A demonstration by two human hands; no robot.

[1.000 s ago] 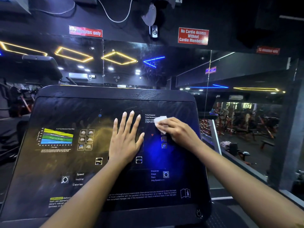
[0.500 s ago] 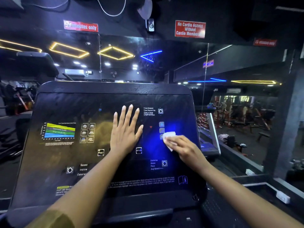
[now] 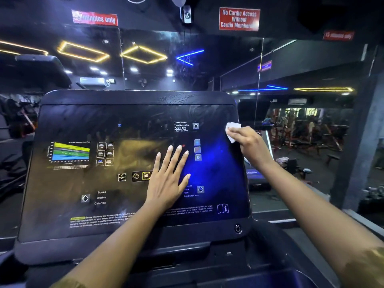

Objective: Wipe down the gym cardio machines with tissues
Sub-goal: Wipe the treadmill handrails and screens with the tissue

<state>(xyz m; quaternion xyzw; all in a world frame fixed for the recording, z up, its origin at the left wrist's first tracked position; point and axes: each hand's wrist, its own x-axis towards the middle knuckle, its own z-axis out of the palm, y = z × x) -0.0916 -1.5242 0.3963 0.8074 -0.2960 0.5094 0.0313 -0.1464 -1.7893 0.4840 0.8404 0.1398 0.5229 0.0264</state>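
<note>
A large dark cardio machine console (image 3: 83,183) fills the middle of the view, with printed labels, small buttons and a coloured chart at its left. My left hand (image 3: 168,177) lies flat on the panel's centre, fingers straight and spread. My right hand (image 3: 248,144) pinches a small white tissue (image 3: 232,130) and presses it against the console's upper right edge. Part of the tissue is hidden under my fingers.
A mirror wall (image 3: 301,69) behind the console reflects yellow and blue ceiling lights and gym equipment. Red signs (image 3: 239,18) hang above it. Another machine's console (image 3: 39,69) stands at the left. A dark ledge (image 3: 311,229) runs along the right.
My right hand has carried the tissue from the panel's middle right up and out to its upper right edge. My left hand has slid slightly lower and to the right on the panel.
</note>
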